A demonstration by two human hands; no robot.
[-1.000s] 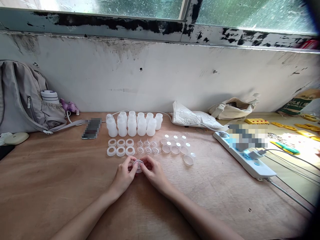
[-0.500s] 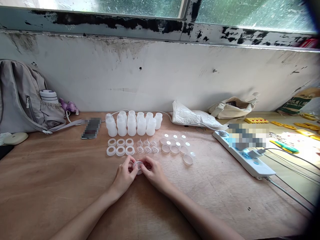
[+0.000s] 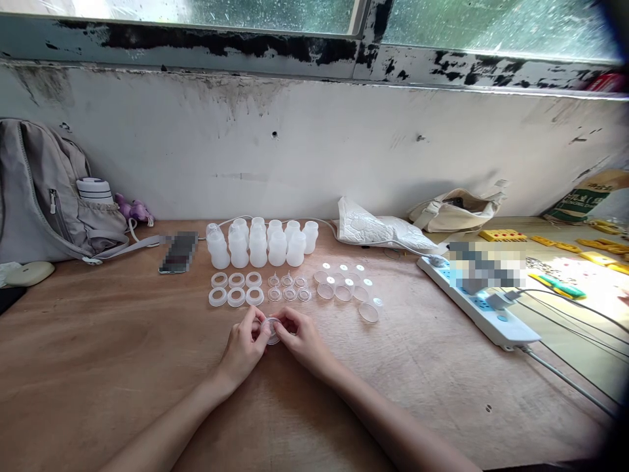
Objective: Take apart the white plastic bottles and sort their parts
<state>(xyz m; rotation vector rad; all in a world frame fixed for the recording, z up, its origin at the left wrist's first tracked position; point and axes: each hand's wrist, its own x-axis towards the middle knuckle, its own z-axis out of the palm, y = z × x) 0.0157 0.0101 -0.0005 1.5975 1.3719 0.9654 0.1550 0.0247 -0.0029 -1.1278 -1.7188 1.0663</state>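
Note:
Between both hands, low over the wooden table (image 3: pixel 147 367), is a small translucent screw ring (image 3: pixel 272 332) with a clear part in it, perhaps a bottle teat. My left hand (image 3: pixel 244 342) pinches its left side, and my right hand (image 3: pixel 303 339) pinches the right side; the fingers partly hide it. Just beyond lie several white rings (image 3: pixel 236 297) in two rows. Clear teats (image 3: pixel 287 294) sit in rows beside them, and clear round caps (image 3: pixel 368 312) are farther right. Behind these stand several frosted baby bottles (image 3: pixel 258 246), two of them at the left with covered tops.
A phone (image 3: pixel 179 252) lies left of the bottles, near a grey backpack (image 3: pixel 44 190). White padded packaging (image 3: pixel 378 226) and a beige bag (image 3: pixel 457 211) lie by the wall. On the right a power strip (image 3: pixel 481 305) trails cables. Yellow pieces (image 3: pixel 597 259) lie at the far right.
The hands and the ring keep nearly the same place and grip. The whole view has shifted very slightly; nothing on the table has moved.

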